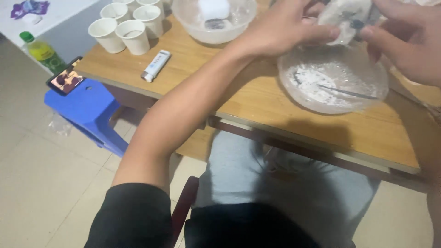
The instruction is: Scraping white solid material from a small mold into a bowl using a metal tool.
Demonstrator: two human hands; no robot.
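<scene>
Above the wooden bench (257,98): left hand (280,27) and right hand (406,43) both pinching a whitish powder pouch (344,16) over a clear bowl (333,80); some white powder and a spoon already inside, pouch evidently not emptied.

- White paper cups (125,28) stand clustered at the far left of the wooden counter (257,98).
- A white lighter (156,65) lies just in front of them.
- A clear bowl (214,19) sits beyond, holding a white block.
- A blue plastic stool (87,110) beside the counter carries a phone (65,79).
- A green-capped bottle (42,51) stands on the floor.
</scene>
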